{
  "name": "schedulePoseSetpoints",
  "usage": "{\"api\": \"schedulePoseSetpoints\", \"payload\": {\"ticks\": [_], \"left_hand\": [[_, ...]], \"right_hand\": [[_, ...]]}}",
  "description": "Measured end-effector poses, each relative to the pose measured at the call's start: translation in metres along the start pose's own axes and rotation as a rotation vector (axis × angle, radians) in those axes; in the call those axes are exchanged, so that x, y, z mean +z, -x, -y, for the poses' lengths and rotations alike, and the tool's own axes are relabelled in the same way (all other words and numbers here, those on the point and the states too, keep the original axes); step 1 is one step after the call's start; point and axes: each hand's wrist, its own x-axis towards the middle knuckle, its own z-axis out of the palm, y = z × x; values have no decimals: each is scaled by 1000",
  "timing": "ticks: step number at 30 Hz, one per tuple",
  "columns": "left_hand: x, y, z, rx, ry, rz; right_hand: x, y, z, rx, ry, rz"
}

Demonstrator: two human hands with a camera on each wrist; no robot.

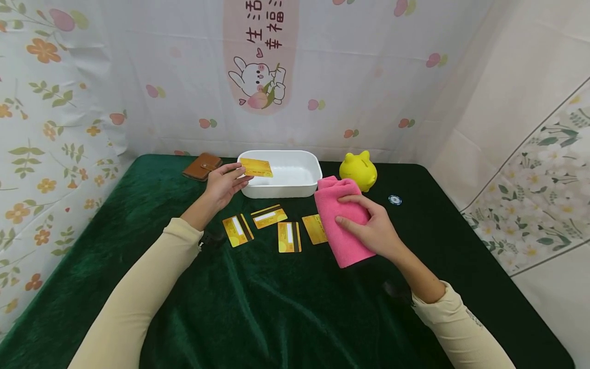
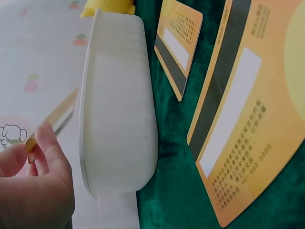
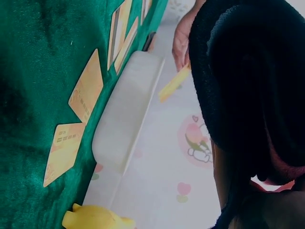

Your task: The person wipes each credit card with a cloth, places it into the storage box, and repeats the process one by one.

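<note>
My left hand (image 1: 223, 184) pinches a gold bank card (image 1: 256, 167) between thumb and fingers, holding it over the left part of a white plastic basin (image 1: 280, 191). In the left wrist view that card (image 2: 55, 112) appears nearly edge-on beside the basin. A folded pink towel (image 1: 338, 225) is gripped by my right hand (image 1: 375, 228), thumb and fingers spread across its front. It covers part of a gold card (image 1: 314, 229) lying on the table. Other gold cards (image 1: 238, 230) lie in front of the basin, some with magnetic stripe and white signature strip facing up. In the right wrist view the towel (image 3: 248, 86) looks dark.
A brown wallet (image 1: 202, 166) lies left of the basin. At the basin's right stands a yellow piggy bank (image 1: 358, 171), with a blue-and-white poker chip (image 1: 394, 200) further right. Dark green cloth (image 1: 258, 318) covers the table, and a printed curtain (image 1: 175, 61) hangs behind.
</note>
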Motion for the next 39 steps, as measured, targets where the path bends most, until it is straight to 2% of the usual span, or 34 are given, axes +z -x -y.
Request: {"api": "schedulePoseSetpoints", "payload": {"ticks": [6,13,20,26,39], "left_hand": [[3,-3,-1,-15,-50,-13],[2,-7,-1,-32,-53,-29],[1,-11,-2,-8,-80,-40],[-1,-12,-2,-14,-84,-38],[-7,-10,-4,9,-145,-30]], "right_hand": [[0,1,-2,-1,0,5],[0,1,-4,4,-10,14],[1,1,-5,3,-5,14],[3,2,-5,4,-2,18],[3,1,-4,-16,-2,23]]}}
